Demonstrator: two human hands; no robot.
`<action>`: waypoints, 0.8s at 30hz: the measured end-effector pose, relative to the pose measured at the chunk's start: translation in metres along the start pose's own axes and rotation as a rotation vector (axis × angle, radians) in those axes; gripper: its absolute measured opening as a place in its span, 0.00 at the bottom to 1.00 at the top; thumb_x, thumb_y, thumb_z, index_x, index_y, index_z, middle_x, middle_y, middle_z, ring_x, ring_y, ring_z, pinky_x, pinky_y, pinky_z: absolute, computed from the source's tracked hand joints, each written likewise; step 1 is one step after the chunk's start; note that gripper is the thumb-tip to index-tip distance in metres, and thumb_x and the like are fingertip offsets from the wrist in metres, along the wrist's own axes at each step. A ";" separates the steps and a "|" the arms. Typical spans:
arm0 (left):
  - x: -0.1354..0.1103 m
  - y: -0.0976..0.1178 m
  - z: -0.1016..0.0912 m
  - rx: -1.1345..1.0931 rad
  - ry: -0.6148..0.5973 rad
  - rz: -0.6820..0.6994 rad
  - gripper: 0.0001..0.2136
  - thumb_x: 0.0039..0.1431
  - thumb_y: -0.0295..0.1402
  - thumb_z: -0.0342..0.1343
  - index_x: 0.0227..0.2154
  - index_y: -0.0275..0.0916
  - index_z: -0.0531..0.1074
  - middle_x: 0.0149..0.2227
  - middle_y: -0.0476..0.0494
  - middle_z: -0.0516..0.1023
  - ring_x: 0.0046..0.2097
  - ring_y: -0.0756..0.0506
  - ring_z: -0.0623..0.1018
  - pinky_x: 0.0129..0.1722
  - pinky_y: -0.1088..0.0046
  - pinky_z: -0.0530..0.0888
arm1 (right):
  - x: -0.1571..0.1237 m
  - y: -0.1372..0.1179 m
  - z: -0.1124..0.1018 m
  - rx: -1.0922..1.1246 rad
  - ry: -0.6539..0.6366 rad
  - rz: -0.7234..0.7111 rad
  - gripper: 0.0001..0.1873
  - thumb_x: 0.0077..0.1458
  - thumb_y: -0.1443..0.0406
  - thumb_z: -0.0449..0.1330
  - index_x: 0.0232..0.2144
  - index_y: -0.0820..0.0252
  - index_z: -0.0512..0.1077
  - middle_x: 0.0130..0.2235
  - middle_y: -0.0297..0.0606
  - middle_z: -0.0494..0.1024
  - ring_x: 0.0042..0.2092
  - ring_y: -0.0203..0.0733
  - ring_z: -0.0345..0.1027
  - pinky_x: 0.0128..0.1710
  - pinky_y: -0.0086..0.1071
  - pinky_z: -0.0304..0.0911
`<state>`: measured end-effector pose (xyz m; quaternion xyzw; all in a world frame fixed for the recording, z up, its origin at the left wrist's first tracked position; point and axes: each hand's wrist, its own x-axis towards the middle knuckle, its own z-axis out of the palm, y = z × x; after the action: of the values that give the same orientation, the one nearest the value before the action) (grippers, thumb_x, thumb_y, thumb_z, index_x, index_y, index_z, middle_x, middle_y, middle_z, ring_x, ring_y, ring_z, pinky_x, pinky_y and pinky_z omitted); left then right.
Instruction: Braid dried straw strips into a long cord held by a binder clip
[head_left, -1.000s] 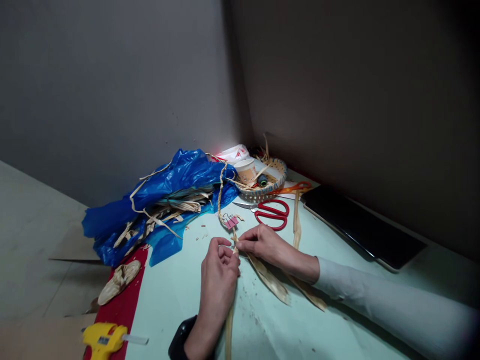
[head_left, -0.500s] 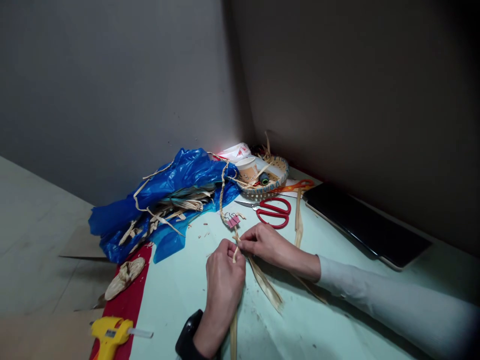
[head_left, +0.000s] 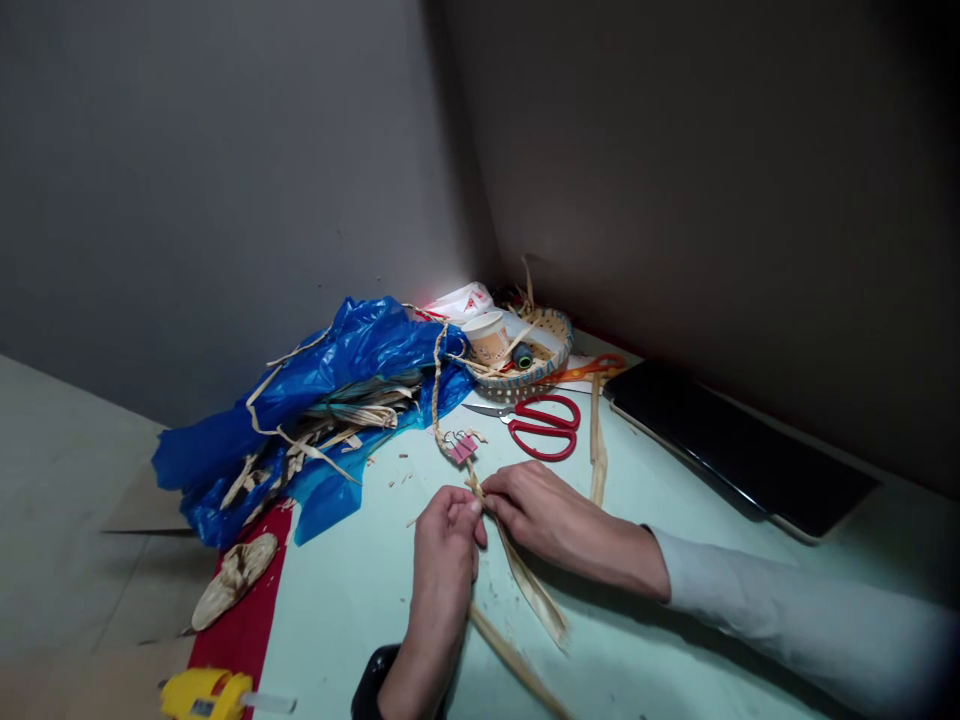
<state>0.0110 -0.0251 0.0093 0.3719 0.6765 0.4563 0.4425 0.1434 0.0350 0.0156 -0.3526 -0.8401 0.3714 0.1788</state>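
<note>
My left hand [head_left: 444, 558] and my right hand [head_left: 538, 512] meet on the pale green table [head_left: 360, 600], both pinched on tan dried leaf strips [head_left: 534, 600] at the end of a braided cord [head_left: 437, 395]. The braid runs away from me towards the blue bag, with a pink binder clip [head_left: 462, 447] clamped on it just beyond my fingers. Loose strip ends trail towards me under my wrists. A dark band sits on my left wrist; my right arm wears a white sleeve.
Red-handled scissors [head_left: 541, 425] lie just beyond my right hand. A crumpled blue plastic bag [head_left: 330, 390] holds more strips. A woven basket [head_left: 534, 352] with a paper cup [head_left: 487, 338] sits in the corner. A dark tablet [head_left: 742, 450] is at right, a yellow glue gun [head_left: 206, 695] at bottom left.
My hands have closed together on the strips. The strip under my left hand has swung from straight towards me to slanting right. The view shifted slightly.
</note>
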 end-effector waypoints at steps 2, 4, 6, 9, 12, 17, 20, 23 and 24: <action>0.001 0.001 0.001 0.014 0.011 -0.001 0.09 0.51 0.37 0.55 0.24 0.39 0.65 0.15 0.58 0.63 0.15 0.58 0.53 0.16 0.80 0.49 | -0.001 0.000 -0.001 -0.076 -0.020 -0.013 0.13 0.58 0.70 0.50 0.27 0.62 0.73 0.28 0.40 0.76 0.31 0.37 0.64 0.29 0.29 0.49; 0.001 0.002 0.002 0.021 0.018 -0.006 0.08 0.51 0.36 0.56 0.23 0.38 0.65 0.14 0.57 0.64 0.16 0.57 0.54 0.17 0.80 0.50 | -0.003 -0.001 -0.006 -0.171 -0.050 -0.030 0.13 0.59 0.69 0.50 0.29 0.63 0.73 0.29 0.42 0.77 0.30 0.38 0.66 0.28 0.30 0.48; 0.001 0.004 0.004 0.040 0.030 -0.005 0.09 0.51 0.36 0.56 0.22 0.38 0.65 0.14 0.56 0.64 0.17 0.56 0.56 0.18 0.80 0.51 | -0.006 -0.005 -0.014 -0.293 -0.081 -0.037 0.14 0.60 0.68 0.50 0.28 0.64 0.73 0.28 0.43 0.76 0.28 0.38 0.65 0.27 0.31 0.46; 0.000 0.006 0.006 0.094 0.047 0.006 0.09 0.51 0.36 0.56 0.21 0.39 0.64 0.14 0.55 0.64 0.19 0.54 0.59 0.20 0.79 0.54 | -0.011 -0.015 -0.027 -0.455 -0.098 -0.022 0.15 0.61 0.68 0.50 0.27 0.65 0.73 0.27 0.45 0.75 0.26 0.39 0.64 0.25 0.34 0.43; -0.002 0.006 0.009 0.136 0.075 0.035 0.08 0.52 0.34 0.55 0.21 0.39 0.64 0.14 0.56 0.64 0.20 0.54 0.60 0.21 0.78 0.56 | -0.016 -0.026 -0.032 -0.473 -0.112 -0.008 0.14 0.60 0.69 0.50 0.26 0.65 0.72 0.26 0.44 0.74 0.26 0.38 0.62 0.25 0.34 0.42; -0.004 0.002 0.009 0.061 0.074 0.028 0.08 0.50 0.33 0.55 0.21 0.39 0.63 0.16 0.57 0.63 0.20 0.54 0.60 0.20 0.80 0.56 | -0.023 -0.029 -0.013 -0.354 -0.147 -0.026 0.13 0.60 0.71 0.48 0.27 0.64 0.70 0.24 0.39 0.73 0.22 0.34 0.57 0.22 0.32 0.44; -0.005 0.000 0.006 -0.027 0.032 -0.021 0.10 0.51 0.37 0.57 0.22 0.39 0.63 0.13 0.60 0.59 0.16 0.56 0.55 0.17 0.79 0.49 | -0.028 -0.026 0.003 -0.457 -0.099 -0.082 0.09 0.58 0.72 0.50 0.29 0.64 0.69 0.25 0.40 0.73 0.23 0.37 0.61 0.23 0.34 0.45; -0.006 -0.004 0.003 -0.095 -0.008 -0.008 0.11 0.54 0.40 0.57 0.25 0.39 0.65 0.11 0.61 0.58 0.15 0.57 0.53 0.17 0.79 0.49 | -0.031 -0.025 0.012 -0.574 -0.053 -0.157 0.07 0.57 0.73 0.51 0.31 0.63 0.68 0.27 0.41 0.73 0.26 0.40 0.65 0.24 0.34 0.47; -0.006 -0.005 0.002 -0.114 -0.023 0.000 0.11 0.54 0.41 0.57 0.26 0.39 0.65 0.11 0.61 0.58 0.15 0.57 0.53 0.18 0.79 0.50 | -0.032 -0.025 0.013 -0.596 -0.042 -0.177 0.07 0.58 0.74 0.51 0.32 0.63 0.67 0.28 0.42 0.74 0.27 0.40 0.66 0.24 0.35 0.48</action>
<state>0.0144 -0.0311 0.0056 0.3513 0.6444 0.4896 0.4708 0.1462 -0.0066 0.0242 -0.3071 -0.9430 0.0986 0.0820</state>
